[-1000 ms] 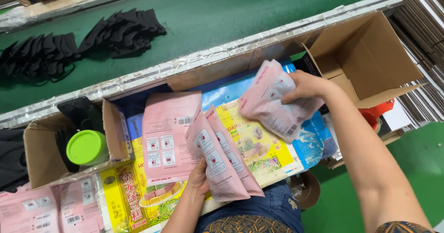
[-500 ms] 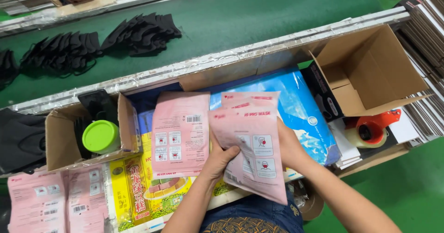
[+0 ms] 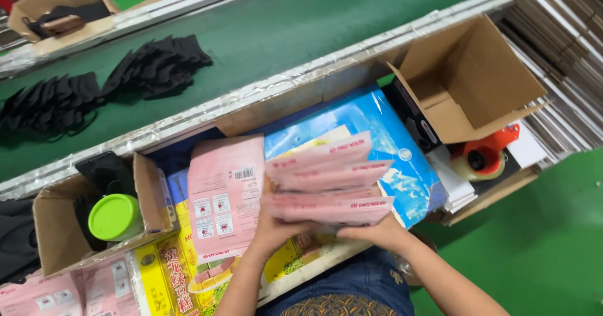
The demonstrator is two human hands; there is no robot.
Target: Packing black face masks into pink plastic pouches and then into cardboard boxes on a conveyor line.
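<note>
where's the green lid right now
In the head view the green lid sits at lower left, inside a small open cardboard box, to the left of the flat pink packet and the two hands.

I see a stack of pink flat packets (image 3: 330,187) held level between both hands, fanned so their long edges step upward, perhaps five or six of them. It hovers over a blue printed bag, just right of a single pink packet (image 3: 225,193) lying face up.
</note>
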